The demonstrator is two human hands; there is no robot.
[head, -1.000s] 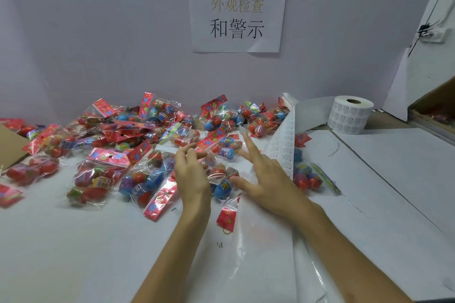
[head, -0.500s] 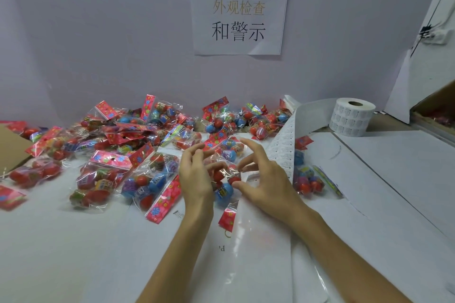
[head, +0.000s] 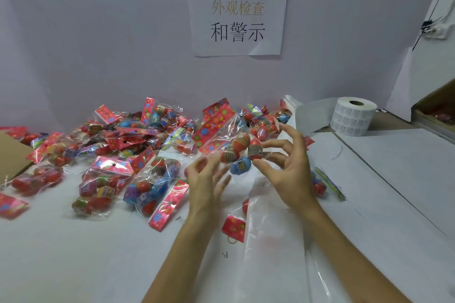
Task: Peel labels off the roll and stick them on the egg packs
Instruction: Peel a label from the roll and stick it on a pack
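Pack held above the worktop.
Right hand pinches the pack; left hand, blurred, curls beside it, grip unclear; roll stands right.

left hand: motion-blurred, grip unclear | pack: blurred | roll: print unreadable | box: cut by right edge

This is a packing and inspection bench in a small factory: a printed sign (Chinese for "appearance inspection and warnings") is taped to the plain wall. Below the sign, dozens of bagged egg packs are heaped on a paper-covered table. Below and right of it stand a label roll and a cardboard box.
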